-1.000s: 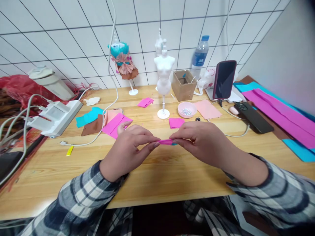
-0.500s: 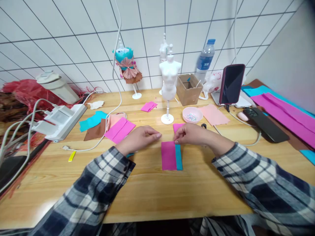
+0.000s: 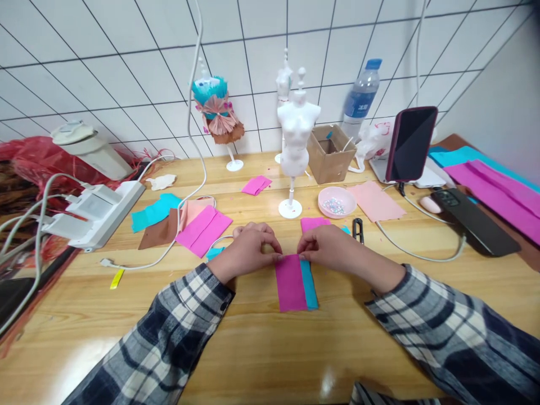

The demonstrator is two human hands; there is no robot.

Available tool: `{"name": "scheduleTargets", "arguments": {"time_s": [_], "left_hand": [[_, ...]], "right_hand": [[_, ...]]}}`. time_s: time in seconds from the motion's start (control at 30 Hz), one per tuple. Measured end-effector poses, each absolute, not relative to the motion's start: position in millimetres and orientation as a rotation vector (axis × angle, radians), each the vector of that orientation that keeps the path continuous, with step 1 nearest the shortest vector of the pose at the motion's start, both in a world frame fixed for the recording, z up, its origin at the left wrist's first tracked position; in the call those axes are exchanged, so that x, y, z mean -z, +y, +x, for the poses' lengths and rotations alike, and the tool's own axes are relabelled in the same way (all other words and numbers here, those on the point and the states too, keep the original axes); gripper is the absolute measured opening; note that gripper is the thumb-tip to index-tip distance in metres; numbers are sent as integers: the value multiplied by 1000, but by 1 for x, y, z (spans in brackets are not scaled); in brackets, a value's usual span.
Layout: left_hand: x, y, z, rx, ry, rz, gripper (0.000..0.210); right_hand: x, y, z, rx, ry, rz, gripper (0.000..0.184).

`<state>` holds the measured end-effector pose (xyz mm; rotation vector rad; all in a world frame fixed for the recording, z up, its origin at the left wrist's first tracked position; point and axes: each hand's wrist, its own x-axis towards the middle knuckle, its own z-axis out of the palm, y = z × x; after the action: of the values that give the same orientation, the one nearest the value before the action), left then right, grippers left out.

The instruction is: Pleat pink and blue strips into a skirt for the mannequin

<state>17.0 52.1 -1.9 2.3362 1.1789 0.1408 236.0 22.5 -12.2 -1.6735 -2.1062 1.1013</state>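
A magenta piece of crepe paper (image 3: 291,284) hangs or lies flat in front of me, with a blue strip (image 3: 310,286) showing along its right side. My left hand (image 3: 255,250) pinches its top left corner between thumb and fingers. Closed on the top edge near the blue strip is my right hand (image 3: 327,247). Behind the right hand lies another pink piece (image 3: 314,223), partly covered by it. A white mini dress form (image 3: 297,135) stands just beyond the hands.
Left of my hands lie pink paper (image 3: 205,230), blue paper (image 3: 156,212) and a cable. A pink bowl of beads (image 3: 336,202), black clippers (image 3: 358,229), a cardboard box (image 3: 331,157) and phones (image 3: 476,219) stand or lie to the right. A power strip (image 3: 101,214) sits far left.
My left hand has moved right and taken the paper's top left corner. The magenta and blue pieces sit slightly lower in view, and the camera has shifted a little.
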Motion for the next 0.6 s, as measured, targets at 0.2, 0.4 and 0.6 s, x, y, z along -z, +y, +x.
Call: {"name": "scheduleTargets", "arguments": {"time_s": [0.2,0.4,0.6], "left_hand": [[2,51,15,-149,1156,2346,11],[2,51,14,-145,1117,2364,9],[8,50,12,-244,1096,2505,8]], "right_hand": [[12,18,237,-1045,-2108,-1615,9],[11,15,236,-1022,-2106,-1612,9],[16,16,236,-853,-2139,-1622,9]]}}
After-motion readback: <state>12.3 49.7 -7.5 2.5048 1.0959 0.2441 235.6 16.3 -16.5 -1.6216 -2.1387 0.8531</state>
